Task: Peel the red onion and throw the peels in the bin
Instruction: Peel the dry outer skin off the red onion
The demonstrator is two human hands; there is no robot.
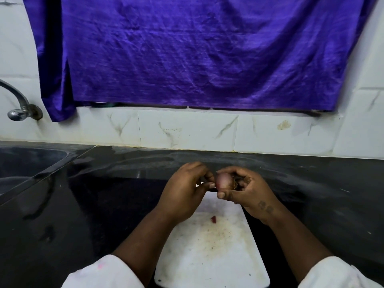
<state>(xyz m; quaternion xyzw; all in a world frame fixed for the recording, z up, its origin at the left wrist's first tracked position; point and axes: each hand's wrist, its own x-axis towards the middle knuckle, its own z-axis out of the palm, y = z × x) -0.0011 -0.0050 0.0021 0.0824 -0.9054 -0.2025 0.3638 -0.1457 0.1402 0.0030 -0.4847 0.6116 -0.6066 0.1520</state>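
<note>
Cloth [197, 53] hanging on wall: deep violet-blue, sheen with paler creases. Wall tiles [187, 130]: white, grey marble veining; one yellowish-brown stain [283, 125] on a tile at right. Surface [83, 204]: glossy black, pale dusty streaks near the back. Sink [25, 163]: dark, grey rim. Tap [19, 107]: silver chrome. Cutting board [207, 256]: white, brownish speckled staining at centre, one small dark red scrap [213, 219]. Onion [223, 180]: pale pink-purple, brownish dry skin at its right end. Sleeves [104, 273]: white, a faint pink spot on the left one
</note>
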